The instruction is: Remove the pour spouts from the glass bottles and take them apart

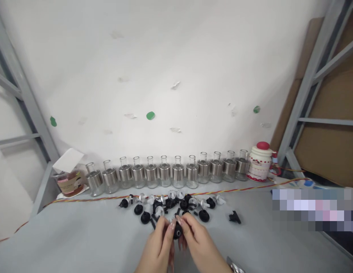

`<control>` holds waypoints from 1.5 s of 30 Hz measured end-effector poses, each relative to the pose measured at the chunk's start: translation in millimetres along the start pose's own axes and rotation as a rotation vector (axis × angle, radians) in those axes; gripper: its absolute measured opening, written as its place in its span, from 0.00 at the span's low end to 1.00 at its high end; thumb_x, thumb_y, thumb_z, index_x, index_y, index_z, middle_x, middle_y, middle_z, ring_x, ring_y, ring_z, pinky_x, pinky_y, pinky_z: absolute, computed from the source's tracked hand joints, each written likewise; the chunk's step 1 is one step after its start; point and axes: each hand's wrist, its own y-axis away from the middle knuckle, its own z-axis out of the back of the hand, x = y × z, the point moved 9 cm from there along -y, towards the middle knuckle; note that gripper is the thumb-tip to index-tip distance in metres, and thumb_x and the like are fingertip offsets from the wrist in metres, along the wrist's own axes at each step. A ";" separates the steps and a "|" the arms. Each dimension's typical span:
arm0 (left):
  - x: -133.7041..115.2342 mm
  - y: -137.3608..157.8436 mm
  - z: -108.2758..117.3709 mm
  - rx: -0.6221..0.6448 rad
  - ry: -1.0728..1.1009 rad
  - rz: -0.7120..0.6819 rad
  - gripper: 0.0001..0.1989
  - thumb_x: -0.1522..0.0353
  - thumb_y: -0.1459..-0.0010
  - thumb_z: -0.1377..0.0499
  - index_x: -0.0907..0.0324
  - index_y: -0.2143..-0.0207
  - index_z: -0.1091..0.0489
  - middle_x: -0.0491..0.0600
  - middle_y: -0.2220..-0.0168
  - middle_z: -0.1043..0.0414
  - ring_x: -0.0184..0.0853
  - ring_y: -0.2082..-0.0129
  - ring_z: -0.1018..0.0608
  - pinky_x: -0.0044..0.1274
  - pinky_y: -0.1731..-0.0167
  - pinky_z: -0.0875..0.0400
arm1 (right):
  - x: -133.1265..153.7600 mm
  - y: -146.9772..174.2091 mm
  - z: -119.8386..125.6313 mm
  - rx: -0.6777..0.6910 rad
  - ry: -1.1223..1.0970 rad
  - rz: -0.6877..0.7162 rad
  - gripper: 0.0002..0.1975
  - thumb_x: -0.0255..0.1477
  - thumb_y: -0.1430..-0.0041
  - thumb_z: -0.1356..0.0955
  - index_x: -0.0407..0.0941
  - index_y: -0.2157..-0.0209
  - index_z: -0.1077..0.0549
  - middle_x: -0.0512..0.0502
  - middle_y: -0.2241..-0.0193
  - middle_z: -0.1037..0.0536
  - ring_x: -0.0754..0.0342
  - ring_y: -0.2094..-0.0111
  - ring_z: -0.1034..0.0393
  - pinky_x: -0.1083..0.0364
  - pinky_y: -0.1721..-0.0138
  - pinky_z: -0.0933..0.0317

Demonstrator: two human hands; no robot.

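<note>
Both hands meet low in the middle of the head view. My left hand (160, 242) and my right hand (195, 239) pinch a small round black part (178, 232) between thumbs and fingertips. A hole shows in the face of this part; its far side is hidden by the fingers. Just beyond the fingertips lies a loose pile of black round parts (204, 215), clear plastic pieces (159, 211) and short black tubes (152, 223). A separate black piece (234, 217) rests to the right of the pile.
Behind the pile, a row of glass bottles (151, 175) with metal bands stands along the wall. A red-and-yellow cord (113, 198) runs across the grey table (79, 239). A plastic cup (68, 184) is left, a white jar (259, 163) right, and a metal object (234, 265) at front right.
</note>
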 end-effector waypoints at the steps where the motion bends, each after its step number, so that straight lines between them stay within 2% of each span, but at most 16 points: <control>1: -0.5 0.3 -0.2 -0.008 0.016 -0.005 0.16 0.52 0.45 0.56 0.55 0.75 0.47 0.37 0.90 0.45 0.26 0.91 0.39 0.16 0.90 0.47 | -1.8 0.3 -0.6 -0.003 -0.034 -0.017 0.13 0.39 0.40 0.45 0.46 0.72 0.39 0.55 0.81 0.37 0.58 0.79 0.41 0.60 0.77 0.46; 5: -1.2 2.7 -1.8 -0.030 0.044 0.002 0.17 0.52 0.47 0.54 0.55 0.75 0.45 0.37 0.89 0.44 0.26 0.91 0.40 0.16 0.91 0.47 | -1.6 1.7 1.6 -0.037 -0.167 -0.044 0.13 0.40 0.41 0.45 0.46 0.64 0.39 0.52 0.74 0.31 0.58 0.74 0.37 0.60 0.72 0.42; 7: -4.4 4.4 1.2 -0.079 0.067 -0.019 0.17 0.52 0.48 0.52 0.55 0.76 0.42 0.40 0.87 0.40 0.29 0.88 0.36 0.18 0.88 0.43 | 2.6 2.6 0.9 -0.023 -0.192 -0.042 0.13 0.40 0.41 0.45 0.46 0.64 0.38 0.51 0.71 0.30 0.57 0.72 0.36 0.60 0.70 0.41; 11: -13.0 7.8 7.7 -0.163 0.091 -0.082 0.15 0.53 0.52 0.47 0.55 0.77 0.36 0.46 0.81 0.31 0.35 0.78 0.30 0.21 0.77 0.35 | 10.0 4.6 -1.9 0.002 -0.154 -0.017 0.15 0.41 0.41 0.45 0.45 0.64 0.37 0.50 0.73 0.30 0.55 0.71 0.35 0.58 0.68 0.41; 16: -10.9 7.8 4.2 -0.124 0.121 -0.054 0.16 0.53 0.52 0.47 0.55 0.73 0.31 0.48 0.78 0.30 0.37 0.75 0.29 0.22 0.75 0.35 | 4.9 5.5 -2.8 -0.027 -0.110 -0.007 0.17 0.43 0.42 0.45 0.46 0.61 0.37 0.51 0.76 0.30 0.55 0.73 0.34 0.57 0.69 0.40; 19: -4.3 7.0 5.0 -0.142 0.142 -0.018 0.17 0.53 0.52 0.47 0.56 0.69 0.31 0.49 0.76 0.30 0.38 0.72 0.28 0.22 0.76 0.35 | 4.2 6.0 -3.0 -0.034 -0.133 -0.005 0.18 0.44 0.43 0.45 0.47 0.62 0.36 0.49 0.72 0.28 0.54 0.69 0.33 0.56 0.65 0.40; 21: 0.3 6.2 3.0 -0.128 0.150 0.005 0.17 0.53 0.51 0.47 0.56 0.68 0.32 0.47 0.77 0.31 0.36 0.75 0.29 0.21 0.79 0.36 | 6.0 6.8 -4.6 -0.015 -0.166 -0.011 0.18 0.44 0.43 0.46 0.47 0.62 0.36 0.48 0.69 0.28 0.53 0.66 0.33 0.56 0.63 0.40; 25: 5.8 6.1 -7.4 -0.032 0.182 0.043 0.19 0.53 0.49 0.49 0.57 0.64 0.35 0.42 0.81 0.35 0.28 0.87 0.35 0.19 0.88 0.42 | 14.1 8.9 -8.5 0.044 -0.190 0.012 0.19 0.44 0.43 0.45 0.46 0.60 0.37 0.48 0.70 0.27 0.53 0.66 0.32 0.56 0.63 0.39; 28: 8.5 7.3 -8.9 -0.032 0.225 0.084 0.22 0.51 0.51 0.48 0.56 0.60 0.37 0.42 0.81 0.35 0.27 0.89 0.37 0.18 0.90 0.44 | 13.8 9.6 -8.3 0.056 -0.162 -0.006 0.19 0.44 0.43 0.45 0.46 0.57 0.38 0.49 0.72 0.28 0.53 0.68 0.32 0.55 0.64 0.39; 31: 11.0 6.8 -11.1 -0.013 0.234 0.116 0.21 0.50 0.52 0.48 0.56 0.63 0.36 0.40 0.86 0.38 0.28 0.89 0.37 0.18 0.91 0.44 | 11.4 9.6 -6.2 0.043 -0.161 -0.029 0.20 0.44 0.43 0.45 0.47 0.55 0.38 0.50 0.73 0.29 0.53 0.68 0.32 0.55 0.63 0.39; 36: 14.4 4.4 -13.0 0.013 0.237 0.092 0.19 0.50 0.52 0.49 0.56 0.68 0.37 0.38 0.89 0.43 0.27 0.92 0.39 0.18 0.91 0.45 | 12.0 9.8 -3.3 0.007 -0.201 -0.025 0.19 0.44 0.43 0.44 0.48 0.57 0.36 0.47 0.65 0.27 0.53 0.62 0.33 0.55 0.58 0.41; 41: 21.0 6.7 -2.4 -0.122 0.262 0.162 0.26 0.48 0.58 0.45 0.56 0.63 0.33 0.43 0.84 0.34 0.30 0.89 0.35 0.21 0.90 0.41 | 8.6 11.5 -6.5 0.000 -0.169 -0.018 0.20 0.45 0.43 0.45 0.48 0.55 0.37 0.48 0.71 0.27 0.53 0.68 0.32 0.55 0.63 0.39; 45: 10.2 4.8 0.3 -0.135 0.261 0.098 0.23 0.50 0.58 0.43 0.57 0.66 0.31 0.46 0.79 0.29 0.32 0.85 0.31 0.21 0.87 0.38 | 3.6 11.7 -9.3 -0.016 -0.186 -0.027 0.22 0.46 0.43 0.46 0.48 0.55 0.38 0.49 0.72 0.28 0.53 0.69 0.32 0.55 0.64 0.39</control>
